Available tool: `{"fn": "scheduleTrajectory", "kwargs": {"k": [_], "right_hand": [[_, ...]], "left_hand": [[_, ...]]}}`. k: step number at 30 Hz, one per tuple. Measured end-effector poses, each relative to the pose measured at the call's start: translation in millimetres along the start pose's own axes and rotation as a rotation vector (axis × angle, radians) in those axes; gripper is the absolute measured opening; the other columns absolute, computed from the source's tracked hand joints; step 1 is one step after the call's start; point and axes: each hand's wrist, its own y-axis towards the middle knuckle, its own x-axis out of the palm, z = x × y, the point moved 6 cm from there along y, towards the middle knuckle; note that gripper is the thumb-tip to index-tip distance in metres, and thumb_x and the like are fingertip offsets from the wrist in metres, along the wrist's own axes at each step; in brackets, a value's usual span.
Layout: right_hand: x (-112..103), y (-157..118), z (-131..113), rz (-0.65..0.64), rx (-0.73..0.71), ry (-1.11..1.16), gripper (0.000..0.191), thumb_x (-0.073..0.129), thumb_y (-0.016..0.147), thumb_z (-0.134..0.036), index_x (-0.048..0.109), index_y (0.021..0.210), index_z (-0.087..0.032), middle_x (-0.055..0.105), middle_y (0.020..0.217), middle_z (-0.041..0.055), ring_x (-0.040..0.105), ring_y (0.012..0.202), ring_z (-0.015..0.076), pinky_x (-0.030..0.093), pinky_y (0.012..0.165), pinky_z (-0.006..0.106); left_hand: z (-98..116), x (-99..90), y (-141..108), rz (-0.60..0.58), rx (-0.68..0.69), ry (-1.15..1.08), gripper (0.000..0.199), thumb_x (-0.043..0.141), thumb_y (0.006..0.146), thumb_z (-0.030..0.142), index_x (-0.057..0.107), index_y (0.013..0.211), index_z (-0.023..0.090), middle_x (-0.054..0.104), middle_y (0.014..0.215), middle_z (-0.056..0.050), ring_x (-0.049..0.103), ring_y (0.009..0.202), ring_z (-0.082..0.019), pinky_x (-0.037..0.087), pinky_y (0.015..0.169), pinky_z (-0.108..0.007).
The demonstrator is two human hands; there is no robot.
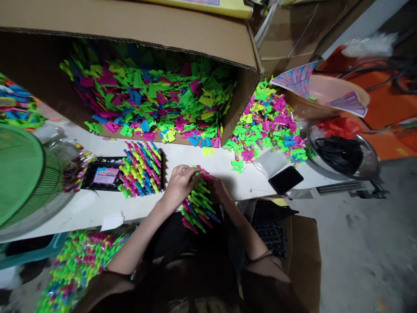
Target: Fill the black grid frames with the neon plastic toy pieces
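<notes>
Close to my body, a slanted bundle of green, pink and blue plastic sticks (199, 204) lies at the table's front edge. My left hand (178, 184) is closed on the bundle's upper left side, its fingers bent over the top. At the upper right side, my right hand (219, 189) touches the bundle; its fingers are mostly hidden in shadow. Left of my hands, more coloured sticks (141, 167) stand packed in a black tray (87, 176), which has a purple label (107, 175) on its uncovered part.
A large cardboard box (195, 39) of small plastic pieces opens toward me. Loose pieces (263, 126) are heaped right of it, near a black phone (286, 180) and a metal bowl (371, 163). A green basket (19, 174) stands left; bagged sticks (81, 261) lie below.
</notes>
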Motion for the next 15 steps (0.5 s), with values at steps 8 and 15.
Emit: {"fn": "scheduleTrajectory", "kwargs": {"k": [8,15], "right_hand": [[-6,12,26,0.035,0.043,-0.18,0.021,0.059,0.076,-0.031,0.072,0.088,-0.019,0.072,0.082,0.002,0.063,0.082,0.0197,0.051,0.073,0.027],[-30,14,23,0.013,0.047,-0.376,0.026,0.053,0.082,-0.024,0.07,0.101,-0.018,0.073,0.097,0.0054,0.065,0.09,0.0205,0.051,0.084,0.033]], "left_hand": [[-1,-5.0,23,-0.07,-0.113,0.003,0.011,0.067,0.084,0.025,0.073,0.093,0.023,0.072,0.081,-0.005,0.055,0.091,-0.025,0.04,0.086,-0.039],[-3,1.5,14,-0.017,-0.102,-0.033,0.014,0.062,0.088,0.027,0.071,0.098,0.022,0.073,0.085,-0.005,0.054,0.091,-0.024,0.039,0.087,-0.039]]}}
